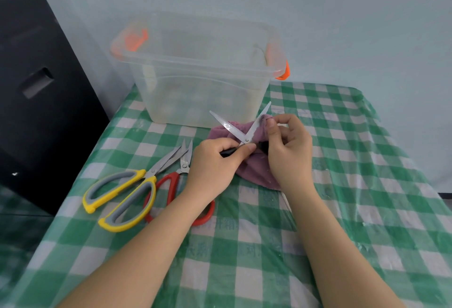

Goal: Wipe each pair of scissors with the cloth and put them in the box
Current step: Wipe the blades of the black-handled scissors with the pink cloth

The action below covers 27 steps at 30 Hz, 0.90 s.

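Near the middle of the green-checked tabletop [269,246], just in front of the clear plastic box [203,92], a black-handled pair of scissors [241,130] is held open in a V, both blades pointing up and away toward the box. The left hand [215,163] grips the black handle, fingers curled round it with the thumb laid along the top close to the pivot. The right hand [286,146] pinches a fold of the purple cloth [247,169] against the right blade, near its tip; the rest of the cloth lies bunched beneath both hands, resting on the tabletop.

What matters for the coming stroke is how that blade lies: its long axis runs from the pivot, beside the left thumb, up and rightward to the tip by the right fingers. So the wiping hand already sits at the far end, and any pass must travel along that line, with the left hand serving as the anchor. The left blade stands bare and uncovered, apart from the cloth.

Two more pairs wait to the left, touching each other: the yellow-and-grey scissors [122,192] and the red-handled scissors [176,188], blades closed and aimed toward the box. They lie nearer the left hand. No scissors can be made out inside the box, so the job looks early.
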### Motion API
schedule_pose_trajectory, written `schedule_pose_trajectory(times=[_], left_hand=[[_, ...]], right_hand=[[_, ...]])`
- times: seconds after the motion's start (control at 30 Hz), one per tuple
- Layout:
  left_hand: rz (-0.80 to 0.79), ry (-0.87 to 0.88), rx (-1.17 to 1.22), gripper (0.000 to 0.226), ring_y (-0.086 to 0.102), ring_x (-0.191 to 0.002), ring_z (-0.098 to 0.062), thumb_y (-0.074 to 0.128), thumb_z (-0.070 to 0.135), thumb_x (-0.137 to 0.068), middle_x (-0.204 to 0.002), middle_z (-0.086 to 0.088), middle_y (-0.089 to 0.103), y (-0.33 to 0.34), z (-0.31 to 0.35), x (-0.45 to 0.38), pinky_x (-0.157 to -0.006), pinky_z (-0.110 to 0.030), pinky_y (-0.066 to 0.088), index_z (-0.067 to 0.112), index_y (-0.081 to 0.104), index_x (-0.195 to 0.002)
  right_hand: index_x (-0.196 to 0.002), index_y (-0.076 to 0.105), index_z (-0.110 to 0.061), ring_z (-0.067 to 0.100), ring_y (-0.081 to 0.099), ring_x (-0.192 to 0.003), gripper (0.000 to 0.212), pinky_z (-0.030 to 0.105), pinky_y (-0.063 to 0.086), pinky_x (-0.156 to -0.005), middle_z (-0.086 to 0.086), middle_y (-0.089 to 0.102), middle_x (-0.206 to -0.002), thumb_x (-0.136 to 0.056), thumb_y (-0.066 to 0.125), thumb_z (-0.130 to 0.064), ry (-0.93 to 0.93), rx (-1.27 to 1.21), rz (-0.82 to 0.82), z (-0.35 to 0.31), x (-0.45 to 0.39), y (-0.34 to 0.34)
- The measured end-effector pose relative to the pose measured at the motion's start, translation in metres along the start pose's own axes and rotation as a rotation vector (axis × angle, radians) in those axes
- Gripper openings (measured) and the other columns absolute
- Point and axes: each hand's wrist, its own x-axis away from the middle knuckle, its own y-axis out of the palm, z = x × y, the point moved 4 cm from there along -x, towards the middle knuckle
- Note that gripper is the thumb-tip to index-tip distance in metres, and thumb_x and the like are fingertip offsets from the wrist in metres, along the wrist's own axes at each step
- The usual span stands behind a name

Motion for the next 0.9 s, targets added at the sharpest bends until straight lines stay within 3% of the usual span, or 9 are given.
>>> schedule_pose_trajectory(times=[0.1,0.2,0.33,0.47,0.53,0.63,0.7,0.8,0.9], left_hand=[[-0.002,-0.011,0.026,0.019,0.045,-0.040,0.002,0.072,0.024,-0.086,-0.042,0.017,0.052,-0.001,0.000,-0.001,-0.047,-0.011,0.030,0.014,0.073,-0.070],[0.007,0.006,-0.003,0.019,0.046,-0.042,0.001,0.072,0.026,-0.086,-0.044,0.017,0.055,-0.001,0.000,0.000,-0.047,-0.013,0.030,0.014,0.075,-0.072],[0.026,0.048,-0.067,0.017,0.060,-0.057,-0.012,0.072,0.031,-0.085,-0.061,0.007,0.068,-0.001,0.000,0.000,-0.053,-0.031,0.044,0.017,0.077,-0.077],[0.021,0.024,-0.048,0.018,0.054,-0.052,-0.005,0.073,0.031,-0.084,-0.057,0.009,0.065,-0.001,-0.001,-0.001,-0.051,-0.021,0.039,0.017,0.076,-0.073],[0.014,-0.001,-0.024,0.020,0.048,-0.045,0.001,0.073,0.029,-0.085,-0.047,0.015,0.058,-0.001,0.000,-0.001,-0.049,-0.014,0.033,0.016,0.075,-0.070],[0.012,-0.010,-0.005,0.020,0.046,-0.041,0.003,0.073,0.026,-0.085,-0.042,0.019,0.053,-0.001,0.002,0.000,-0.046,-0.009,0.029,0.018,0.072,-0.067],[0.013,-0.006,0.007,0.019,0.046,-0.041,0.004,0.072,0.025,-0.085,-0.042,0.020,0.053,-0.001,0.004,0.001,-0.046,-0.007,0.029,0.017,0.072,-0.068],[0.005,-0.006,0.021,0.020,0.046,-0.040,0.004,0.072,0.025,-0.085,-0.041,0.019,0.052,-0.001,0.005,0.002,-0.046,-0.007,0.029,0.012,0.073,-0.069],[0.004,-0.017,0.029,0.021,0.045,-0.040,0.003,0.072,0.025,-0.086,-0.040,0.019,0.050,-0.002,0.005,0.002,-0.047,-0.009,0.030,0.017,0.070,-0.067]], right_hand=[[-0.085,0.056,-0.021,0.011,0.064,-0.066,0.013,0.022,0.049,-0.062,-0.002,0.069,-0.069,-0.092,0.065,-0.016,-0.010,-0.014,-0.037,0.001,0.002,0.003],[-0.085,0.055,-0.024,0.013,0.064,-0.077,0.018,0.025,0.050,-0.069,-0.003,0.068,-0.081,-0.086,0.072,-0.017,-0.003,0.054,-0.062,0.002,0.002,0.005],[-0.079,0.057,-0.017,0.011,0.063,-0.060,0.017,0.018,0.046,-0.056,0.000,0.069,-0.067,-0.088,0.071,-0.015,0.063,-0.046,-0.030,0.002,0.000,0.002],[-0.078,0.056,-0.014,0.005,0.049,-0.043,0.018,0.018,0.040,-0.048,-0.007,0.063,-0.051,-0.095,0.062,-0.018,0.089,-0.056,-0.012,0.001,-0.001,0.000],[-0.079,0.058,-0.018,0.008,0.049,-0.046,0.020,0.023,0.042,-0.048,-0.004,0.062,-0.053,-0.098,0.056,-0.020,0.098,-0.039,0.020,0.003,-0.002,-0.002],[-0.078,0.059,-0.027,0.008,0.058,-0.058,0.025,0.030,0.051,-0.061,-0.007,0.064,-0.061,-0.101,0.050,-0.020,0.116,-0.001,0.069,0.008,-0.004,-0.005],[-0.078,0.058,-0.027,0.001,0.059,-0.061,0.027,0.024,0.053,-0.061,-0.011,0.063,-0.065,-0.101,0.049,-0.018,0.125,-0.007,0.100,0.009,-0.007,-0.008],[-0.078,0.056,-0.025,-0.007,0.054,-0.057,0.025,0.008,0.041,-0.055,-0.010,0.059,-0.071,-0.101,0.049,-0.016,0.144,0.019,0.179,0.009,-0.012,-0.017],[-0.078,0.055,-0.025,0.000,0.048,-0.059,0.024,0.010,0.039,-0.056,-0.007,0.055,-0.074,-0.101,0.049,-0.019,0.183,0.032,0.275,0.017,-0.017,-0.028]])
